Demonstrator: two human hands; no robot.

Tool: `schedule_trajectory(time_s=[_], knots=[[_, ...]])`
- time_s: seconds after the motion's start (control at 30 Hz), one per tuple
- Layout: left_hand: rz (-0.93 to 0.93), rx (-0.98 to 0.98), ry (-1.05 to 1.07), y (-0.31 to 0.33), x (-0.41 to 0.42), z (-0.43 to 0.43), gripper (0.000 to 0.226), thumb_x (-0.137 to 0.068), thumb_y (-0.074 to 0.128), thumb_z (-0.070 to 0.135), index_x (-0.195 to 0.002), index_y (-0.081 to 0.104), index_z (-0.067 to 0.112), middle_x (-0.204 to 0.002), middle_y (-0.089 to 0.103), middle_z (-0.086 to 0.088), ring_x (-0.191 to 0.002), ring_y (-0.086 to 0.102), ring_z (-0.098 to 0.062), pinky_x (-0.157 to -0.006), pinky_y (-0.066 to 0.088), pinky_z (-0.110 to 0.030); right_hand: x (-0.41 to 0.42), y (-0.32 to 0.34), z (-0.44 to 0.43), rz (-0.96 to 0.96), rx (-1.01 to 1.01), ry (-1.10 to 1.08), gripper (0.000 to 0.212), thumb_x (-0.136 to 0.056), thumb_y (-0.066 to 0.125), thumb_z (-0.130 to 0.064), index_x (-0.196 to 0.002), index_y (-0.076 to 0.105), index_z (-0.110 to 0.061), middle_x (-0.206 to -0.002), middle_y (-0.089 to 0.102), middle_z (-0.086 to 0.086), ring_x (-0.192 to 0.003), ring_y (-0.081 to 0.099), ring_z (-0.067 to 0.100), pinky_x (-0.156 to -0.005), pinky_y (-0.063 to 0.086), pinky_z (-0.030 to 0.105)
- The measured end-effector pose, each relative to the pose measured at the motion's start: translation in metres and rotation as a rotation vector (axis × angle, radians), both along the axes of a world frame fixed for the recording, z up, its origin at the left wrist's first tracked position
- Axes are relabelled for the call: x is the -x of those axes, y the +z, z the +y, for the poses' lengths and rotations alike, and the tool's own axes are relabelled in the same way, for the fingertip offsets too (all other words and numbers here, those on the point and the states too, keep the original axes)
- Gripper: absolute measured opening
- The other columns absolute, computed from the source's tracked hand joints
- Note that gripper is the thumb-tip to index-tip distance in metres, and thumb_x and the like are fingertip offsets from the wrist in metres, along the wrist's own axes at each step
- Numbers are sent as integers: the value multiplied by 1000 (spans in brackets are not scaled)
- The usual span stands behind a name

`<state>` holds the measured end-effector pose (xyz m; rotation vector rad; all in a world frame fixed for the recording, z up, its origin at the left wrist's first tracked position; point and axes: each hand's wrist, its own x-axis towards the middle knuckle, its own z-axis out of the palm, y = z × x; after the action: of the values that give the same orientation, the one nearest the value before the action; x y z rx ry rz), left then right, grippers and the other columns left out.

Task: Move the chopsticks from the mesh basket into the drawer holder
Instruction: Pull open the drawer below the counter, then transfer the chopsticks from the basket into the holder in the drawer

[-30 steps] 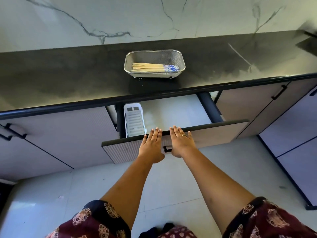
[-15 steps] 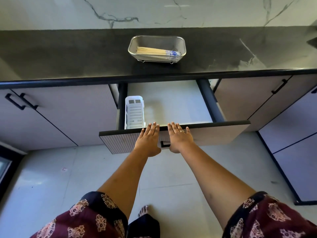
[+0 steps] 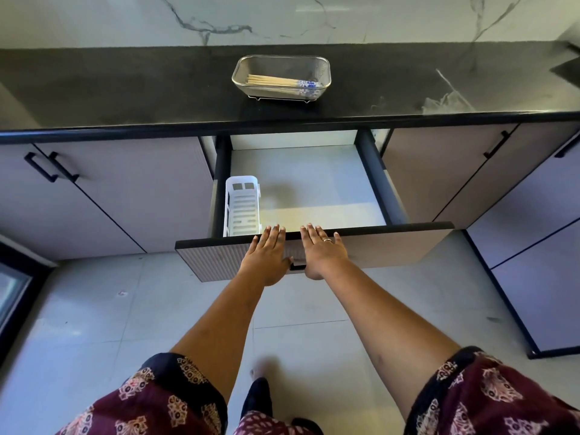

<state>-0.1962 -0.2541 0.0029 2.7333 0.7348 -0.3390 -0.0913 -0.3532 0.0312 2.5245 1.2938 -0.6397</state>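
Both hands are on the open drawer point(image 3: 392, 246) here. The left hand point(image 3: 266, 255) lies flat against the ribbed front panel, fingers straight and together, tips reaching the top edge. The right hand point(image 3: 324, 252) sits just beside it in the same pose, fingers straight and slightly spread, a ring point(image 3: 327, 240) on 1 finger. Neither hand grips anything; the dark drawer handle point(image 3: 297, 267) shows in the gap between the 2 palms.

Up on the black countertop point(image 3: 125, 89) stands the mesh basket point(image 3: 279, 65), directly behind the drawer. The chopsticks point(image 3: 284, 84) lie flat inside it in 1 bundle, long axis running left to right across the basket with a slight tilt, the right end a touch nearer the front. The blue-and-white patterned ends point right, the plain pale ends point left.

Down in the drawer, the white slotted holder point(image 3: 241, 208) lies in the front-left corner, against the left wall, its long axis running front to back. It sits just beyond the left hand's fingertips, well apart from the basket.
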Motion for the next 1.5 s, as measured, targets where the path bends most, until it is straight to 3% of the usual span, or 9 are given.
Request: schedule_trajectory(time_s=[0.4, 0.6, 0.77, 1.1, 1.5], knots=[[79, 26, -4, 8, 16, -21, 64, -101, 20, 42, -150, -8, 11, -160, -10, -6, -147, -11, -22, -118, -3, -42, 17, 8, -22, 27, 35, 37, 84, -92, 47, -17, -149, -14, -16, -159, -16, 1, -148, -9, 18, -119, 0, 46], [35, 98, 101, 22, 12, -15, 61, -101, 17, 42, -150, -4, 13, -161, -4, -2, -148, -6, -17, -118, -1, -43, 9, 17, -12, 39, 25, 68, 86, -93, 50, -30, -150, -11, -15, -160, -12, 0, -148, -5, 17, -119, -1, 46], [-53, 54, 184, 46, 12, 10, 61, -101, 18, 41, -150, -5, 13, -160, -7, -2, -147, -10, -17, -118, -5, -42, 5, 34, 15, 28, -73, 89, 82, -90, 46, -15, -150, -10, -14, -160, -11, 1, -148, -6, 16, -119, -2, 44], [-198, -69, 285, 81, 25, 102, 60, -101, 16, 42, -150, -6, 14, -160, -9, -1, -146, -14, -16, -117, -9, -40, 23, 64, 114, -18, -210, 158, 79, -92, 44, -16, -151, -9, -14, -161, -9, 2, -148, -7, 18, -119, -1, 45], [-211, -180, 162, 92, 54, 308, 60, -101, 15, 41, -149, -8, 15, -160, -10, -1, -146, -15, -15, -115, -12, -39, 62, 65, 326, -116, -348, 5, 83, -92, 51, -14, -150, -7, -13, -161, -6, 4, -148, -6, 19, -118, -1, 44]])
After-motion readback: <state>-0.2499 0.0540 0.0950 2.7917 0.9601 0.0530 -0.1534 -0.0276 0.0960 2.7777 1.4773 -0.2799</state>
